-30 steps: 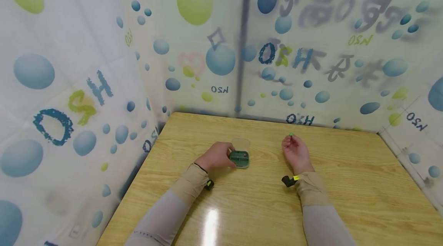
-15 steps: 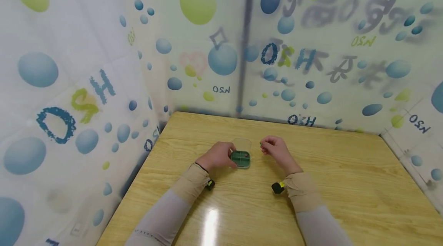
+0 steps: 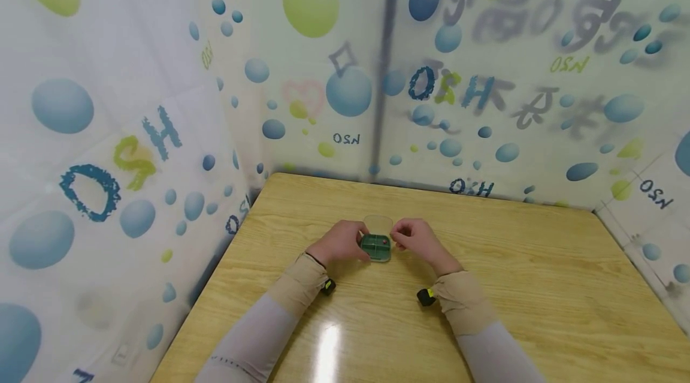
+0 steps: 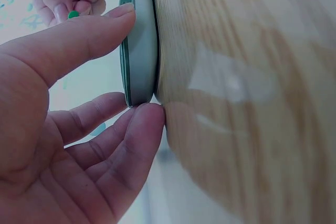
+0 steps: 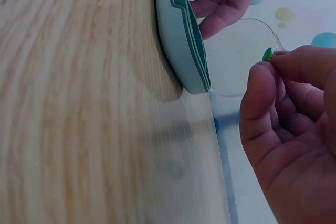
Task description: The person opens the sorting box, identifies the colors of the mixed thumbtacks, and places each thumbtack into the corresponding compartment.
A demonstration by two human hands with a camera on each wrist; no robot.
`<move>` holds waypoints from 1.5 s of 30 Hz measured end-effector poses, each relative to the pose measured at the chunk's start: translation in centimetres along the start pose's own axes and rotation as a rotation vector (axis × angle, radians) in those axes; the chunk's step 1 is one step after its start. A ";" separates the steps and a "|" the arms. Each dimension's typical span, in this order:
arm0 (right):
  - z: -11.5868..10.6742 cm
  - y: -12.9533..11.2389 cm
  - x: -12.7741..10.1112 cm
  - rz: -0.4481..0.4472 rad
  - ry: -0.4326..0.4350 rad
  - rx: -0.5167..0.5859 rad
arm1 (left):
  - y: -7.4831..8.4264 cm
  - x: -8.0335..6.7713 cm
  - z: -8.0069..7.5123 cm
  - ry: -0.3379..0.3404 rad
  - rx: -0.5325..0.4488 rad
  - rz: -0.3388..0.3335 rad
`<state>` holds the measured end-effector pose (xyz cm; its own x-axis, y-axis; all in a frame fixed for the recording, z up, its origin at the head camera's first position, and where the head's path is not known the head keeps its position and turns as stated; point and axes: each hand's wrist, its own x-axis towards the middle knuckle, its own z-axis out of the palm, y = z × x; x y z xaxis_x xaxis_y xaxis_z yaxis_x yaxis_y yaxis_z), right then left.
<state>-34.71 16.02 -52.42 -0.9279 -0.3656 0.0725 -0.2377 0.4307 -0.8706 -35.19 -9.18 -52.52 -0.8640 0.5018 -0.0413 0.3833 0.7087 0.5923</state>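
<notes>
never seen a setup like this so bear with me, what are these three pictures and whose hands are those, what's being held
No machine here: a person works with bare hands, wearing three cameras. The wide picture comes from the head, looking down at a wooden table. The two close-ups come from cameras on each wrist, so they look sideways across the tabletop. On the table lies a small green pill box with its clear lid open. The left hand grips the box by its edges. The right hand pinches a tiny green pill between its fingertips, right beside the box. Spotted curtains hang around the table.
</notes>
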 end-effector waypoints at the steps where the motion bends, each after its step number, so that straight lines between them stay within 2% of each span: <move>1: 0.1 -0.1 0.0 0.005 -0.006 -0.012 | 0.0 0.0 0.0 -0.002 0.003 -0.001; 13: 1.1 -0.5 0.0 -0.013 -0.078 -0.122 | 0.3 0.0 -0.2 0.002 -0.001 -0.002; 23: 1.4 -0.9 -0.1 -0.056 -0.098 -0.253 | 0.4 -0.2 -0.2 -0.004 -0.006 -0.009; 45: 1.6 -0.7 0.0 -0.099 -0.109 -0.302 | 0.7 -0.2 -0.3 -0.004 -0.002 -0.017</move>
<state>-34.11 14.42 -52.55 -0.8640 -0.4967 0.0826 -0.4142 0.6077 -0.6776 -34.85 -8.95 -51.90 -0.8690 0.4918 -0.0546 0.3678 0.7159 0.5934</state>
